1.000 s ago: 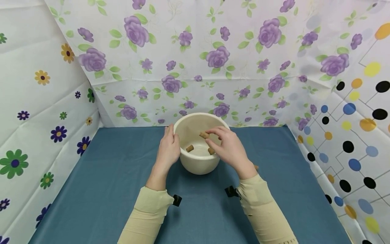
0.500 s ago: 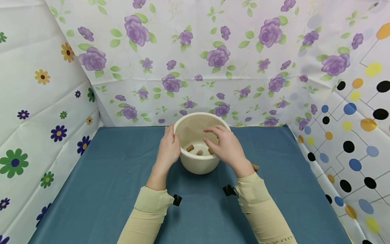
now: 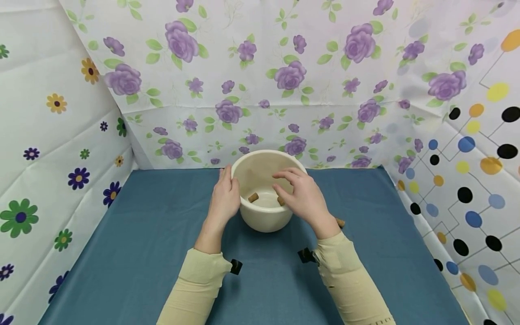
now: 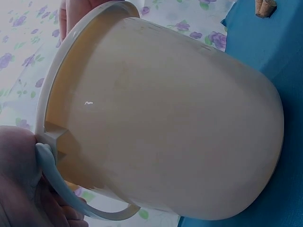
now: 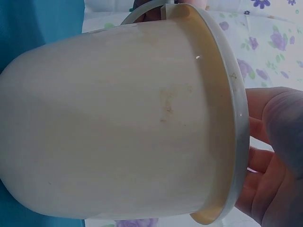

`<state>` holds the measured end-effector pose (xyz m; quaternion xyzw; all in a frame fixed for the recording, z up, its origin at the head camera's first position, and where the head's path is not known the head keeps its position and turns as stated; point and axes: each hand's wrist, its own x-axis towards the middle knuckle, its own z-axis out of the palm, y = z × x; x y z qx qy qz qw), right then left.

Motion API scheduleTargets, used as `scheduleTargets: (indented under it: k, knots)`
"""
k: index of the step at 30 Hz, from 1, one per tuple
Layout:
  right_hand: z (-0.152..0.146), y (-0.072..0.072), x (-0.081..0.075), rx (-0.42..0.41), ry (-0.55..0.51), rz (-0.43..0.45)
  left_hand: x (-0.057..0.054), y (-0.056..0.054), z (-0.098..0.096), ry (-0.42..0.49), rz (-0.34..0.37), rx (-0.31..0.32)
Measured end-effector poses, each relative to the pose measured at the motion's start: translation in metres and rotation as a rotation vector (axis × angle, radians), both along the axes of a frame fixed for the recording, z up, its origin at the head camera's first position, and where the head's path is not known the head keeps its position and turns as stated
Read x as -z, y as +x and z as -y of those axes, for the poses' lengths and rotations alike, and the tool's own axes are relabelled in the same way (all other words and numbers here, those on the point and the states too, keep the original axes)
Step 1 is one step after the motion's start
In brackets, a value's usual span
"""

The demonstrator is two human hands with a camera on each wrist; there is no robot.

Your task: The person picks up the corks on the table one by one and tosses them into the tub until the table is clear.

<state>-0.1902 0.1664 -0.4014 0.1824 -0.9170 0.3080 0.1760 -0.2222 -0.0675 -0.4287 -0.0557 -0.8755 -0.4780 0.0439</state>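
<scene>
A cream plastic bucket (image 3: pixel 266 220) stands upright on the blue cloth. Two corks, a left one (image 3: pixel 253 197) and a right one (image 3: pixel 280 201), are visible at its bottom. My left hand (image 3: pixel 225 196) holds the bucket by its left rim, beside the handle (image 4: pixel 71 191). Over the right rim hovers my right hand (image 3: pixel 302 194), thumb and fingers apart with nothing between them. Another cork (image 3: pixel 340 222) lies on the cloth, partly hidden behind the right wrist. In the left wrist view, cork pieces (image 4: pixel 265 7) show at the top corner.
Blue cloth (image 3: pixel 162 234) covers the table around the bucket. A floral sheet (image 3: pixel 260 90) hangs close behind it. Patterned sheets rise at the left (image 3: pixel 40 135) and right (image 3: pixel 479 180) edges.
My right hand has let go of a cork, which fell into the bucket and is now out of sight there. The left hand has stayed on the rim.
</scene>
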Motion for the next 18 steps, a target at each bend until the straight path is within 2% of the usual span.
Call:
scheduleTargets:
  k: [18]
  knots:
    - [-0.014, 0.009, 0.003, 0.021, -0.056, -0.047, -0.002, 0.001, -0.001, -0.016, 0.017, -0.012]
